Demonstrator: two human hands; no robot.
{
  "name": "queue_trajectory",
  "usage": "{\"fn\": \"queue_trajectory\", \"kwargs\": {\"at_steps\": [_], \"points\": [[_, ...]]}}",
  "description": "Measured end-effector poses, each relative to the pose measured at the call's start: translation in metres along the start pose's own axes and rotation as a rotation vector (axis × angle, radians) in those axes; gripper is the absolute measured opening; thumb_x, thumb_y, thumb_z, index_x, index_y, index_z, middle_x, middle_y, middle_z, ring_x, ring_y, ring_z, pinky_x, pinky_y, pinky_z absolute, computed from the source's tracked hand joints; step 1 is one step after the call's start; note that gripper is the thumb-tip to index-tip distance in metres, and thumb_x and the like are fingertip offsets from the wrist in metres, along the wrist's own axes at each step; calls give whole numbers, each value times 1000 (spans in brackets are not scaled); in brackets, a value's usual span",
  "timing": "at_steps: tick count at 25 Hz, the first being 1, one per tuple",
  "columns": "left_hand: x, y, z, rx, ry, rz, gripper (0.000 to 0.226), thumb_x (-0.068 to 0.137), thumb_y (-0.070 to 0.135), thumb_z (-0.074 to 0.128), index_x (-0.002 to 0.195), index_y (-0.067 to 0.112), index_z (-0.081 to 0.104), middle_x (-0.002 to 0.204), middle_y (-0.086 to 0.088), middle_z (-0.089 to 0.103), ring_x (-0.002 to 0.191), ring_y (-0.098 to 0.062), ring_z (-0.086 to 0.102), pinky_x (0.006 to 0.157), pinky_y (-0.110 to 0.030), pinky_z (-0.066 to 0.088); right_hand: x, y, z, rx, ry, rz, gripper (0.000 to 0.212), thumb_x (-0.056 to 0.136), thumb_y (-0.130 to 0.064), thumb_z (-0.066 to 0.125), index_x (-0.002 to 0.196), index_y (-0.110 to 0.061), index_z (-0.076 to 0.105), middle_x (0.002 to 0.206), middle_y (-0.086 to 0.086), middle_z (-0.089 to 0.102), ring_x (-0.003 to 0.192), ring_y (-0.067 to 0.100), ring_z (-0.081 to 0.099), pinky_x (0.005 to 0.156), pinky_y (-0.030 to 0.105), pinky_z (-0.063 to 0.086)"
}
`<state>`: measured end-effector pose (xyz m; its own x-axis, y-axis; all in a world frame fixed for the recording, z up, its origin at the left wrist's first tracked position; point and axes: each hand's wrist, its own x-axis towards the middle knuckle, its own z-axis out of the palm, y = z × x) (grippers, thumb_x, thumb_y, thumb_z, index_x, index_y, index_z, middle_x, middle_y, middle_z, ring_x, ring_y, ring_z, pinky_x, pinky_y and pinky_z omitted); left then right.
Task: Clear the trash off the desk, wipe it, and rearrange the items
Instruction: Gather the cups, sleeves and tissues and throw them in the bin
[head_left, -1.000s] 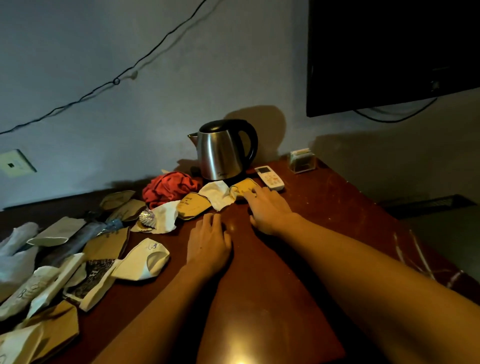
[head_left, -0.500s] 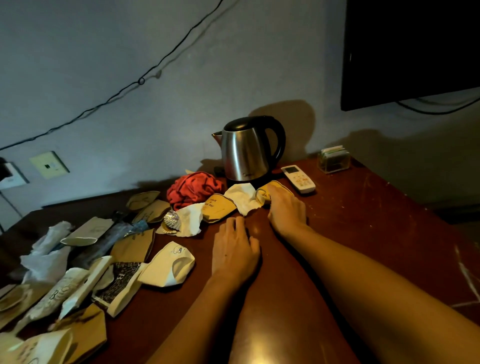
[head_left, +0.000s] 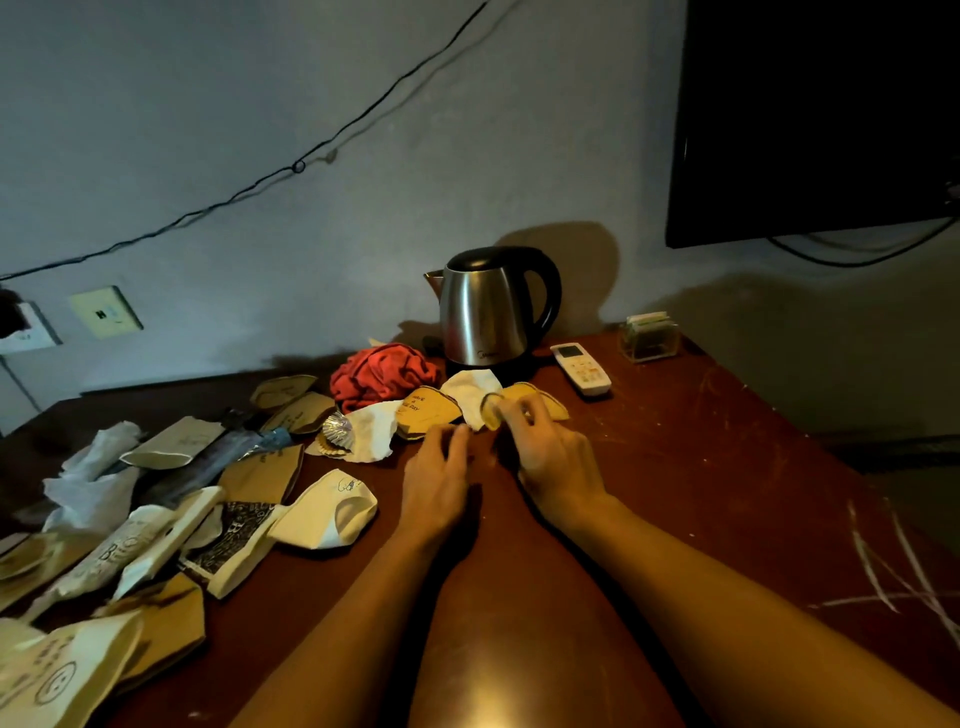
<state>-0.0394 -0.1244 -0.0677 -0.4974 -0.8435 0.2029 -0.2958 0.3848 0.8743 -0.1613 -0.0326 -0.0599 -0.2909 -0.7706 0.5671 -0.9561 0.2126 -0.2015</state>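
Right hand (head_left: 556, 457): fingers curled, pinching the near edge of a flattened yellow-brown paper cup (head_left: 524, 400), which is partly lifted at the fingertips; motion blur prevents a closer reading of the grip.

Left hand (head_left: 436, 478): palm down on the desk (head_left: 675, 467), fingers loosely extended and close together, holding nothing. Its fingertips lie just short of a second crushed brown cup (head_left: 428, 410) bearing printed lettering.

Between those 2 cups, just beyond the fingertips of both hands, lies a crumpled white tissue (head_left: 475, 389). Left of the left fingertips: another white tissue (head_left: 371, 431) and a foil cupcake liner (head_left: 337, 428) touching it. Beyond these, a bunched red cloth (head_left: 382, 374).

Beyond the right fingertips stands a steel kettle (head_left: 485, 312), upright on its base. To the right of those fingers, a white remote control (head_left: 581, 369) lies flat; further right, a clear holder with sachets (head_left: 649, 338).

Well to the left of the left hand, a spread of flattened paper cups and wrappers (head_left: 171, 519) covers the desk, including a crushed white cup (head_left: 327, 512) nearest the left wrist.
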Motion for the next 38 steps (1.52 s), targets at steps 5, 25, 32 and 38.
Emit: {"fn": "queue_trajectory", "kwargs": {"at_steps": [5, 25, 32, 38], "points": [[-14, 9, -18, -427, 0, -138, 34, 98, 41, 52, 100, 13, 72, 98, -6, 74, 92, -21, 71, 72, -33, 56, -10, -15, -4, -45, -19, -494, 45, 86, -27, 53, 128, -10, 48, 127, 17, 52, 81, 23, 65, 60, 30, 58], [-85, -12, -70, 185, 661, 23, 31, 84, 31, 72, 110, 23, 55, 103, 13, 50, 100, -7, 46, 90, -24, 38, -23, -118, 28, 480, -268, 120, 43, 100, -44, 39, 138, -24, 44, 135, 0, 47, 121, 19, 48, 102, 37, 41], [-83, -7, -83, -83, 708, -306, 33, 87, 48, 66, 61, 31, 55, 86, 4, 67, 90, -14, 59, 83, -31, 48, 5, -147, 43, 452, -423, 389, 57, 99, -58, 26, 151, -35, 26, 147, 7, 44, 138, 27, 32, 110, 42, 23], [-78, -19, -80, -184, 633, -322, 46, 71, 67, 63, 66, 21, 68, 84, 0, 69, 93, -22, 64, 81, -44, 56, 23, -137, 44, 863, -459, 596, 49, 85, -41, 68, 130, -26, 54, 122, 0, 63, 104, 21, 62, 88, 37, 52]]}}
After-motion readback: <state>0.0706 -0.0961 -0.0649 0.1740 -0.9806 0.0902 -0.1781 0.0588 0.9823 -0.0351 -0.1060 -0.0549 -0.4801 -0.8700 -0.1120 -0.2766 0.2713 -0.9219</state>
